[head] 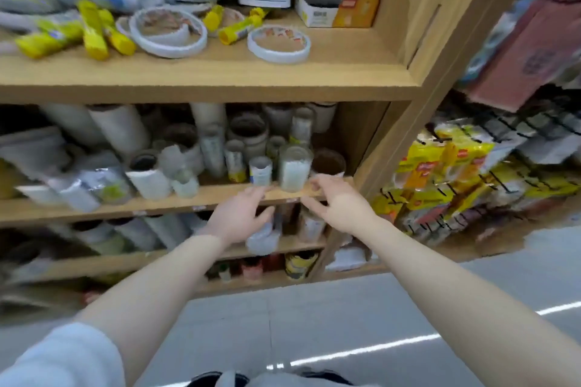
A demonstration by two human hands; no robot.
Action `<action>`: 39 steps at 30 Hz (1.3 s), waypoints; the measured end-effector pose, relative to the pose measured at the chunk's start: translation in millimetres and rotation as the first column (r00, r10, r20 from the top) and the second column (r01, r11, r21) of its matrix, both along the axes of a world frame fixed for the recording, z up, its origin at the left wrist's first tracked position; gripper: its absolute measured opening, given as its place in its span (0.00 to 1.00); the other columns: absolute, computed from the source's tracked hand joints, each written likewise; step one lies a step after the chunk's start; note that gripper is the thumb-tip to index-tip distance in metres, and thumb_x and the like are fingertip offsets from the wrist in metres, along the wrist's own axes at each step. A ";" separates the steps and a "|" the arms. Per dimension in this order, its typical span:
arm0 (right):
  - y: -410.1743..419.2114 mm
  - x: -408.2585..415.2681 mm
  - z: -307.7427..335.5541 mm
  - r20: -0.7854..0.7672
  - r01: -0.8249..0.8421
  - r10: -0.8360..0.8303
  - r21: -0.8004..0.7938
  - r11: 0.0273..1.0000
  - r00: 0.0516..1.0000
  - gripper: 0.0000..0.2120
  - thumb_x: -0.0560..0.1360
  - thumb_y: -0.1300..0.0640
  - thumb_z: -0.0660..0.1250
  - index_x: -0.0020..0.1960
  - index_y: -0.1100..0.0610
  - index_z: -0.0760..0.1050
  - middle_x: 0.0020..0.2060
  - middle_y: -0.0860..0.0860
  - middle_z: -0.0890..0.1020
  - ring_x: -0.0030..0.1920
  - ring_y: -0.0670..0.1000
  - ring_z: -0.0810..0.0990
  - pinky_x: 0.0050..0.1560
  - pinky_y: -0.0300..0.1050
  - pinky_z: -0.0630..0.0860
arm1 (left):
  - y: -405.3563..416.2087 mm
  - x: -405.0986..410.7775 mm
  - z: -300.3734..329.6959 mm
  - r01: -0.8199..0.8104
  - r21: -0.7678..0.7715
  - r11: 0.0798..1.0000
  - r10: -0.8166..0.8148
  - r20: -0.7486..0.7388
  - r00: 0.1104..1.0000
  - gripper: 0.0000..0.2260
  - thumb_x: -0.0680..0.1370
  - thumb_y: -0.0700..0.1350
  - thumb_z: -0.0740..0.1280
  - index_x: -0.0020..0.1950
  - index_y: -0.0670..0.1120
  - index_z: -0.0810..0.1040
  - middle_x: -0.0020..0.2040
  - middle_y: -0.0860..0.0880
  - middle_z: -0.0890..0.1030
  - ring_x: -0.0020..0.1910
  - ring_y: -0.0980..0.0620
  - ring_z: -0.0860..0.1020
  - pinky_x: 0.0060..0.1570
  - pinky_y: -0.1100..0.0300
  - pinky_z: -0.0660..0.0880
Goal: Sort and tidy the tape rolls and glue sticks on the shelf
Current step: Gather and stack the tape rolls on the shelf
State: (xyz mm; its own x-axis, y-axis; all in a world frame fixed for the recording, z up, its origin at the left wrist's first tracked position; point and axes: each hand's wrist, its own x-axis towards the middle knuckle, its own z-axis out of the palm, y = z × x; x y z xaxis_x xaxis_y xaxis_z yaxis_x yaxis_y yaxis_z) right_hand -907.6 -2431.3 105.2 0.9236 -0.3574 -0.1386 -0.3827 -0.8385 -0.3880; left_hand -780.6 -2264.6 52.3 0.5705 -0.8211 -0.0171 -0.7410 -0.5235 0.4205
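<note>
while both hands reached at the middle shelf (176, 203), the left hand (240, 218) and right hand (338, 204) had loose, empty grips, just below upright tape rolls (294, 168), with glue sticks (92, 29) lying well above.

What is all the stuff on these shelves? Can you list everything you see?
Flat tape rings: at least three, whitish, lying on the top shelf.
Glue sticks: several, yellow, scattered on the top shelf among the rings.
Cardboard box: one, white and orange, open, at the right end of the top shelf.
Upright tape rolls: many, whitish and clear, crowded on the middle shelf.
More rolls: several, whitish, on the shelf below; blurred.
Hanging packets: many, yellow and red, on a rack right of the shelves.
Wooden shelf unit: one, light brown.
Floor: grey.
Left hand: open, at the middle shelf's front edge.
Right hand: open, beside it, holding nothing.
</note>
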 end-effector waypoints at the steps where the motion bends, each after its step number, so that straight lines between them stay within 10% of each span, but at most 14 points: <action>1: 7.9 10.8 -0.1 -0.010 -0.059 0.059 0.005 0.998 0.998 0.25 0.77 0.43 0.59 0.69 0.55 0.65 0.62 0.53 0.73 0.62 0.55 0.71 0.60 0.51 0.71 | 15.6 3.8 0.9 -0.065 0.003 0.998 0.065 0.011 0.998 0.21 0.79 0.55 0.58 0.70 0.50 0.65 0.64 0.47 0.74 0.57 0.47 0.75 0.49 0.52 0.75; 9: 105.8 82.8 18.8 0.132 -0.285 0.281 0.010 0.959 0.951 0.20 0.78 0.45 0.59 0.66 0.52 0.68 0.59 0.48 0.76 0.59 0.50 0.74 0.56 0.46 0.72 | 147.4 37.5 27.7 -0.388 -0.060 0.920 0.391 0.055 0.919 0.22 0.78 0.53 0.60 0.71 0.50 0.64 0.62 0.49 0.75 0.57 0.47 0.75 0.50 0.55 0.74; 21: 254.9 185.7 128.1 0.588 -0.354 0.317 -0.054 0.934 0.744 0.11 0.76 0.53 0.65 0.54 0.57 0.77 0.41 0.47 0.79 0.40 0.48 0.76 0.45 0.44 0.73 | 325.3 130.2 165.2 -0.187 -0.530 0.827 0.442 0.407 0.799 0.15 0.76 0.45 0.62 0.61 0.41 0.75 0.40 0.49 0.78 0.36 0.51 0.76 0.36 0.58 0.76; 39: 321.1 394.7 200.2 0.426 -0.524 0.624 -0.339 0.782 0.655 0.15 0.79 0.57 0.59 0.66 0.55 0.69 0.62 0.52 0.73 0.61 0.52 0.71 0.59 0.45 0.70 | 391.8 287.6 236.6 -0.288 -0.515 0.807 0.565 0.534 0.629 0.14 0.77 0.45 0.65 0.62 0.43 0.74 0.47 0.46 0.78 0.44 0.49 0.77 0.37 0.55 0.76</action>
